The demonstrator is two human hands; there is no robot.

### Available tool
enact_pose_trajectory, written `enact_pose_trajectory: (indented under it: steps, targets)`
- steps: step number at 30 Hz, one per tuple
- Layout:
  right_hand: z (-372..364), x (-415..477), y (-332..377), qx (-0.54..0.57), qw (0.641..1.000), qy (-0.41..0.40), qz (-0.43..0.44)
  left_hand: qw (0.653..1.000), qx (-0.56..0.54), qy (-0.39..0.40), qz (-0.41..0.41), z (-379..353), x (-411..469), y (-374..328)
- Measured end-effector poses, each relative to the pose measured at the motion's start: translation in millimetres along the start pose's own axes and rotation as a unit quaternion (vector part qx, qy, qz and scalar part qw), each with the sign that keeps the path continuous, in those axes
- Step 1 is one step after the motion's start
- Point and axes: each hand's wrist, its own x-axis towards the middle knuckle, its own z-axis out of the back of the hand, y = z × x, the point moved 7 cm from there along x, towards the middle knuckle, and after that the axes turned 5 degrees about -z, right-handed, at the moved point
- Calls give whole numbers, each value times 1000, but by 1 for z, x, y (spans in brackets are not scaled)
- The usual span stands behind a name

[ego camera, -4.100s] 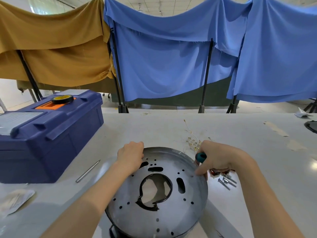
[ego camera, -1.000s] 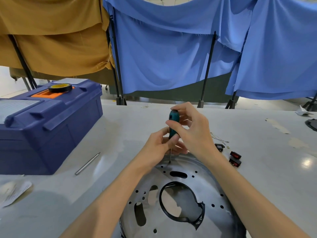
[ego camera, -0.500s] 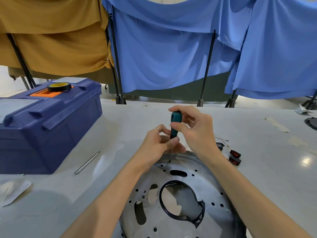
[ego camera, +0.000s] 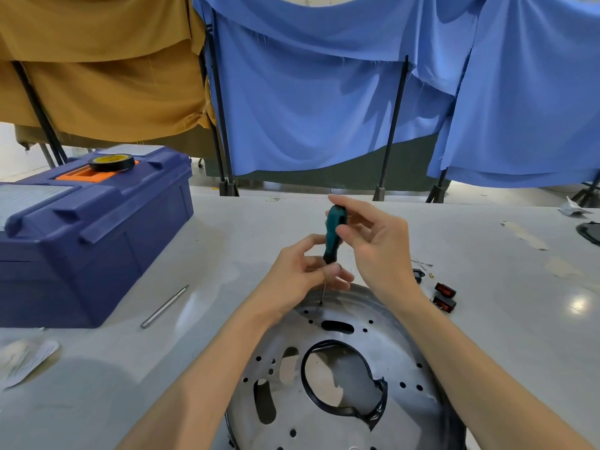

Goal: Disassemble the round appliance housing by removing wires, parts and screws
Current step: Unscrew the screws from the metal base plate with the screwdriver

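The round metal housing [ego camera: 383, 339] lies on the white table at the bottom centre, with a large black-rimmed hole in its middle and several small holes. A teal-handled screwdriver [ego camera: 334, 233] stands upright, its tip on a screw [ego camera: 320, 303] at the housing's far rim. My right hand [ego camera: 376, 245] pinches the handle between thumb and fingers, the other fingers spread. My left hand [ego camera: 302, 274] grips the screwdriver's thin shaft just above the rim.
A blue toolbox [ego camera: 81, 235] with a roll of black tape [ego camera: 112, 163] on it stands at the left. A metal rod [ego camera: 164, 307] lies beside it. Small red and black parts [ego camera: 444, 295] and thin wires [ego camera: 422, 264] lie right of the housing. Cloth screens hang behind.
My right hand's fingers have loosened and spread on the handle compared with half a second ago. The screwdriver stays upright on the same screw; my left hand has not moved.
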Motion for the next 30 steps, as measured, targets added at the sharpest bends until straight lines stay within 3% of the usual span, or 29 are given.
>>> enact_pose_trajectory:
  steps: [3,9,12,17,21,24,30]
  targets:
    - [-6,-1,-2,63,997,41,-18,1000,-8,-14,0,2,0,0]
    - [-11,-1,3,-42,999,14,23,999,14,-34,-2,5,0,1]
    - [-8,-2,4,-36,999,9,30,1000,5,-12,-11,2,0,0]
    - [-17,-4,0,9,997,76,-4,1000,-12,-26,-12,2,1,0]
    - [-16,-4,3,-59,997,32,27,999,42,-33,6,5,1,5]
    - [-8,-2,4,-51,998,3,34,999,45,-23,8,4,1,8]
    - [-13,-2,-1,0,998,56,8,1000,4,-25,-16,3,2,0]
